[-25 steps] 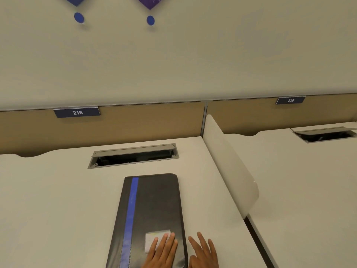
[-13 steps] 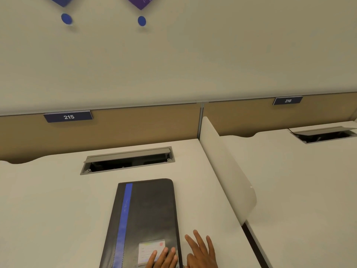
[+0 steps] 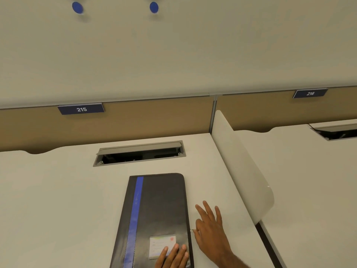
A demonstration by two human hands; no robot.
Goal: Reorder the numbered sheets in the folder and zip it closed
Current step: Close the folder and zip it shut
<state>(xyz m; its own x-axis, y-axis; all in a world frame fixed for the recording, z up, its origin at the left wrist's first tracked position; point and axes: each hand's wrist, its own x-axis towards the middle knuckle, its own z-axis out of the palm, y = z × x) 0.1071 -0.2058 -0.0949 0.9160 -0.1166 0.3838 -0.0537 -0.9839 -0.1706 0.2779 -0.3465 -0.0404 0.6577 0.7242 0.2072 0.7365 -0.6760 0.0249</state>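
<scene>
Desk (image 3: 58, 209): white and flat. The folder (image 3: 160, 206) lies closed on it, long axis running away from the person, near end out of frame.

Folder: black zip portfolio with a blue stripe (image 3: 135, 209) down its left side. It looks stiff-covered, moderately light, with a matte skin that should grip fine. It will likely slide on the smooth desk if it's tugged with nothing holding it down. Best hold: one hand flat on the cover as an anchor, the other on the slider at the right edge.

Left hand (image 3: 172, 257): fingers straight, close together, flat on the folder's near right corner, overlapping the label card (image 3: 160, 243).

Right hand (image 3: 209, 229): just off the folder's right edge, fingers straight and fanned wide. The thumb tip is at the zip pull (image 3: 191, 230). No clear pinch is visible.

Sheets not in view. Judging by the closed cover, unzipping comes first.

Around the folder:
- divider panel (image 3: 241, 161) to the right, well apart, only limits right elbow swing
- cable hatch (image 3: 139, 153) beyond the far end, lid ajar, and loose sheets could slip into it
- plate 215 (image 3: 81, 109) further back on the partition, irrelevant

Nothing blocks the zip run.
</scene>
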